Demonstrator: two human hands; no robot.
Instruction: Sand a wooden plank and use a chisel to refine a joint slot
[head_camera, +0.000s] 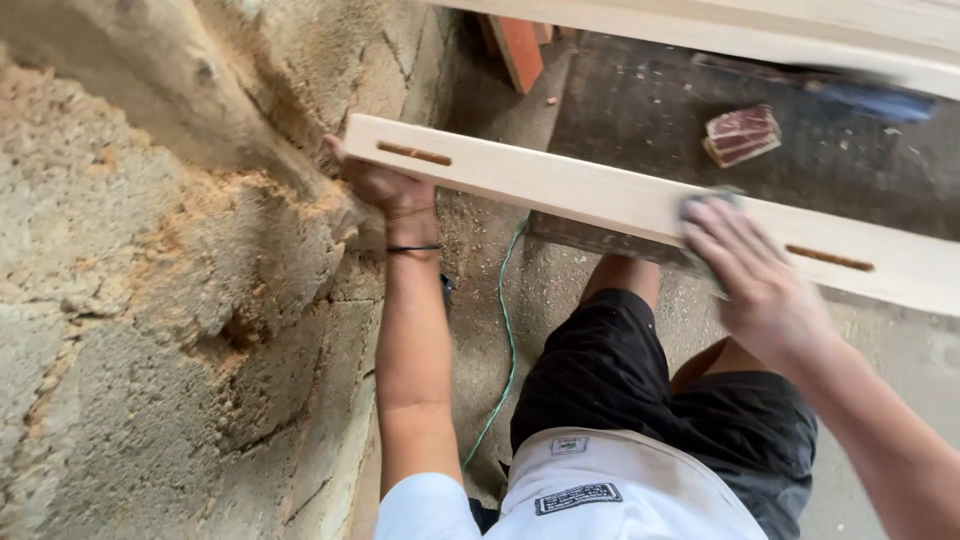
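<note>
Pale wooden board (560, 190) with two slots spans across the person's lap, far end butted near the rough block wall (150, 300). Left hand (385, 185) is clamped on the board's wall end, likely to steady it. Right hand (750, 275) presses a dark sanding pad (705, 205) flat on the board's face, fingers closed over it. Folded reddish sandpaper (742, 135) lies beyond the board; green cord (505, 330) runs below it.
</note>
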